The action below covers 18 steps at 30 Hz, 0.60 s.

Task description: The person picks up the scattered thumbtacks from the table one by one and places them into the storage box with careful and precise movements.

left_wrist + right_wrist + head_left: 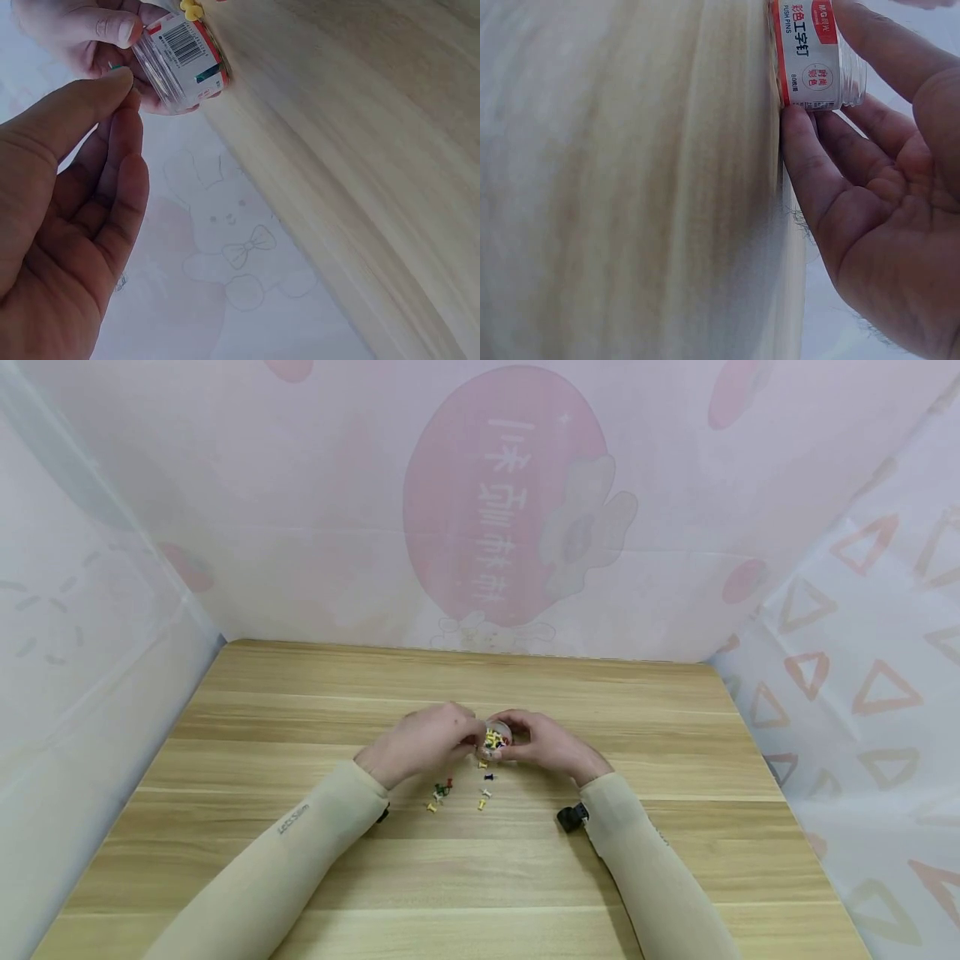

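A clear push pin jar (501, 725) stands upright on the table with yellow, red and blue pins inside. My right hand (551, 747) grips it from the right, fingers and thumb around its side; the label (808, 52) shows in the right wrist view. Beside the jar's mouth, my left hand (423, 743) pinches a small push pin between thumb and index finger. Only a green bit of that push pin (115, 67) peeks out in the left wrist view. A yellow push pin (483, 765) lies close in front of the jar.
Loose pins lie nearer me on the wooden table (480, 877): a blue pin (490, 777), a white pin (486, 792), a yellow pin (482, 805), and a small cluster with a red pin (449, 783) and green pins (441, 790). Printed cloth walls (300, 568) enclose the table.
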Available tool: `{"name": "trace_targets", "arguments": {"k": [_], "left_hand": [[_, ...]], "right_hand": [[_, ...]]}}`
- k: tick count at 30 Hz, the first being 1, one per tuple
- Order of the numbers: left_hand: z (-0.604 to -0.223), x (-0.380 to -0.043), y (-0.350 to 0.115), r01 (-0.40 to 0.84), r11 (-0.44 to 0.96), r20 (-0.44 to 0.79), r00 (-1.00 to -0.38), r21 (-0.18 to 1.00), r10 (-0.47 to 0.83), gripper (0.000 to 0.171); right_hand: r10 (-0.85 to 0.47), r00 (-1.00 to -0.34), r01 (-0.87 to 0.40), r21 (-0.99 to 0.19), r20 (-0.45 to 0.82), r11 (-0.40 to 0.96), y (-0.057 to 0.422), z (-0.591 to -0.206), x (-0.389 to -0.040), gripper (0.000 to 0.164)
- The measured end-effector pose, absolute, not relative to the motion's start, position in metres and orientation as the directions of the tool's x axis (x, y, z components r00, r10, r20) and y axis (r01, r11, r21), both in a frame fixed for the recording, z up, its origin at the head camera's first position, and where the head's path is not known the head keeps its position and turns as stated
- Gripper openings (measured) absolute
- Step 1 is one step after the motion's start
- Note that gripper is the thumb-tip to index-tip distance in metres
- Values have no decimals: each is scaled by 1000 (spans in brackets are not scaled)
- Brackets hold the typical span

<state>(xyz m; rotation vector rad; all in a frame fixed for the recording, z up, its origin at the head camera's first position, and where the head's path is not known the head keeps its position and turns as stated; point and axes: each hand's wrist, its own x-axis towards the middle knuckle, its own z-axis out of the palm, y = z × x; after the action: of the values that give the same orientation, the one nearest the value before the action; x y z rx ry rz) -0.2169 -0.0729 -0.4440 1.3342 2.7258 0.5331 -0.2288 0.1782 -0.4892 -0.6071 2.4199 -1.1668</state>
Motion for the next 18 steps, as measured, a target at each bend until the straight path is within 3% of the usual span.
{"name": "trace_targets", "arguments": {"k": [18], "left_hand": [[-451, -227, -57, 713, 612, 120, -679, 343, 724, 9]], "right_hand": [[-506, -843, -187, -781, -184, 596, 178, -491, -230, 68]]}}
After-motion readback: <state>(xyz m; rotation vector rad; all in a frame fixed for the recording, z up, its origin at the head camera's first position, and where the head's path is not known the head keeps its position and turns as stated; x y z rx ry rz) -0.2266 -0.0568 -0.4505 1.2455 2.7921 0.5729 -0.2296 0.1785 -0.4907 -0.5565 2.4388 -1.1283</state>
